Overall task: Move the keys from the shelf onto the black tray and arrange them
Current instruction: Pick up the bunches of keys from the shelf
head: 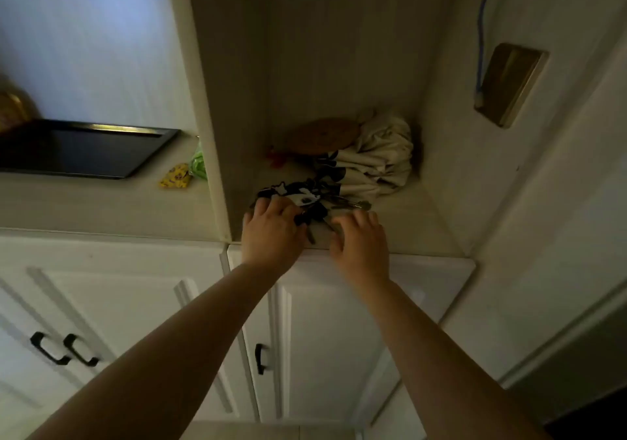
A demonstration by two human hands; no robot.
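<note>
Reaching into a recessed shelf above white cabinet doors, both bare arms are stretched forward from the bottom of the view. The left hand is laid palm-down over the left part of a bunch of keys, its fingers curled onto a black-and-white tag attached to the bunch; whether the tag is actually pinched cannot be told, since the fingertips are hidden. The right hand is set just beside it, fingers bent down over the metal blades at the right of the bunch, and a firm grip cannot be confirmed there either. The keys are seen lying on the shelf floor near its front edge, touching both hands. Behind them a crumpled cream cloth bag is slumped in the back corner, with a round brown cork mat leaning just beside it. The black tray is seen well apart to the left, on the counter outside the recess, with a small yellow packet near its right corner.
</note>
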